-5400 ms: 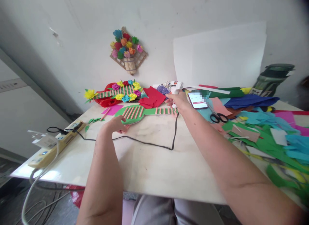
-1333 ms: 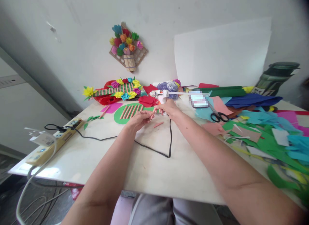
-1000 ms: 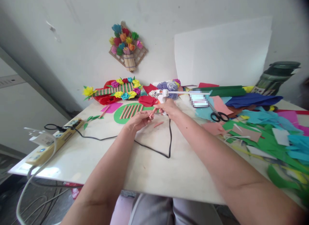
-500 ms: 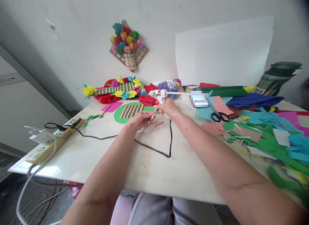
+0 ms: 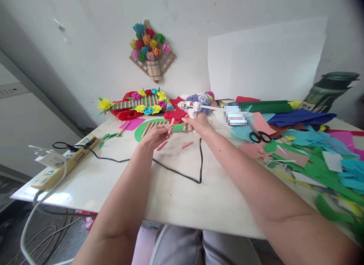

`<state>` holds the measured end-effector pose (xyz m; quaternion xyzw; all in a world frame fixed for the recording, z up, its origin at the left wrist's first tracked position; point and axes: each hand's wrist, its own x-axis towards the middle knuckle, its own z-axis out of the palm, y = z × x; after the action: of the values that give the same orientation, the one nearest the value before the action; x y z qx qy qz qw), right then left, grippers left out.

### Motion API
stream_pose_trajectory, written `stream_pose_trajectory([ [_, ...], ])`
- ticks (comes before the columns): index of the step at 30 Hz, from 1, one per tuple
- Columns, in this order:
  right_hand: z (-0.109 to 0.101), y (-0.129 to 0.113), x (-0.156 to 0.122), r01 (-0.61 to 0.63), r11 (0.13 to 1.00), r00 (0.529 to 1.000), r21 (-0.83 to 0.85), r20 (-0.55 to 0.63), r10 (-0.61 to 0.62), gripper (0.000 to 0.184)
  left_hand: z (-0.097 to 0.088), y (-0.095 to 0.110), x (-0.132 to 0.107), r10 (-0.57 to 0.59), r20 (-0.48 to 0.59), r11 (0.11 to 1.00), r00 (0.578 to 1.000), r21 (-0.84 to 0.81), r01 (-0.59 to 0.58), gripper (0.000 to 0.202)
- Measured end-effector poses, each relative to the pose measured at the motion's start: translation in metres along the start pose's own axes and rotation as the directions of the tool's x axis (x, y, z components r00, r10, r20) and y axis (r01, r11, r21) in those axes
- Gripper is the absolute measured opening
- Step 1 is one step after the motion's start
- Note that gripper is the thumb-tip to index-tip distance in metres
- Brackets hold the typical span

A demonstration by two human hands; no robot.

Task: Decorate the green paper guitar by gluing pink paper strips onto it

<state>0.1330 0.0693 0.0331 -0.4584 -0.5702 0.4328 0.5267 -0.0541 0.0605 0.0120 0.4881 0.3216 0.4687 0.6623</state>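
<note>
Between the thumb and fingers of my left hand (image 5: 159, 135) is a short pink paper stick (image 5: 171, 125), held tilted over the green paper piece (image 5: 138, 134). Several similar pink sticks lie side by side across that green piece, partly covered by my hand. My right hand (image 5: 200, 123) is closed around a white glue gun (image 5: 194, 109), its nozzle pointing left and a long glue stick trailing out to the right. Two loose pink sticks, one nearer my left hand (image 5: 162, 145) and another farther right (image 5: 187, 144), lie on the white table (image 5: 176, 204).
A power strip (image 5: 65, 162) sits at the left edge, with a black cord (image 5: 182, 174) crossing the table. Paper flowers surround a woven strip (image 5: 133, 104) at the back. Scissors (image 5: 259, 136), coloured paper scraps (image 5: 307, 158) and a dark bottle (image 5: 327, 92) are on the right.
My left hand has moved left and slightly up with a pink stick, away from my right hand. A loose pink stick now shows below it. The right hand still holds the glue gun.
</note>
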Motion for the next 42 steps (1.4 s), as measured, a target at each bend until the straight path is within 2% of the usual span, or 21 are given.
stream_pose_trajectory([
  [3, -0.003, -0.001, 0.000, -0.032, 0.999, 0.999, 0.010, -0.010, 0.032, 0.011, -0.015, 0.007, -0.002, 0.098, -0.104, 0.995, 0.990, -0.021, -0.101, 0.007],
  [7, -0.006, -0.002, 0.000, -0.049, 0.997, 0.999, 0.053, 0.002, 0.049, 0.015, -0.027, 0.008, -0.003, 0.139, -0.163, 0.986, 0.977, -0.069, -0.152, 0.006],
  [12, -0.011, -0.002, 0.001, -0.029, 0.999, 0.998, 0.042, 0.062, 0.027, 0.020, -0.024, 0.002, 0.000, 0.119, -0.160, 0.984, 0.980, -0.110, -0.137, 0.006],
  [18, -0.017, -0.008, -0.001, -0.016, 1.000, 0.993, 0.002, 0.114, 0.016, 0.022, -0.018, -0.002, 0.005, 0.046, -0.235, 0.992, 0.971, -0.101, -0.072, 0.006],
  [21, -0.020, -0.010, -0.001, -0.003, 1.000, 0.993, -0.008, 0.115, 0.004, 0.020, -0.019, -0.003, 0.006, 0.073, -0.241, 0.997, 0.968, -0.017, -0.080, 0.005],
  [24, -0.023, -0.009, 0.001, 0.013, 0.999, 0.996, -0.035, 0.086, -0.010, 0.019, -0.020, -0.005, 0.006, 0.078, -0.225, 0.987, 0.971, 0.156, -0.043, 0.012],
  [29, -0.025, -0.005, 0.005, 0.016, 0.996, 0.998, -0.093, 0.069, -0.009, 0.022, -0.014, -0.009, 0.006, 0.040, -0.208, 0.884, 0.977, 0.464, 0.062, 0.024],
  [34, -0.025, -0.007, 0.003, 0.006, 0.994, 0.998, -0.113, 0.063, 0.001, 0.023, -0.010, -0.010, 0.005, 0.076, -0.162, 0.790, 0.984, 0.612, 0.040, 0.028],
  [37, -0.025, -0.008, 0.002, -0.010, 0.993, 0.998, -0.119, 0.066, 0.018, 0.023, -0.006, -0.009, 0.004, 0.062, -0.158, 0.838, 0.986, 0.545, 0.035, 0.026],
  [40, -0.027, -0.009, 0.002, -0.015, 0.993, 0.997, -0.113, 0.079, 0.024, 0.024, -0.001, -0.008, 0.004, 0.022, -0.136, 0.960, 0.990, 0.279, 0.017, 0.016],
  [42, -0.028, -0.008, 0.002, -0.012, 0.994, 0.995, -0.108, 0.098, 0.023, 0.025, 0.001, -0.009, 0.005, 0.003, -0.122, 0.995, 0.993, 0.102, 0.009, 0.010],
])
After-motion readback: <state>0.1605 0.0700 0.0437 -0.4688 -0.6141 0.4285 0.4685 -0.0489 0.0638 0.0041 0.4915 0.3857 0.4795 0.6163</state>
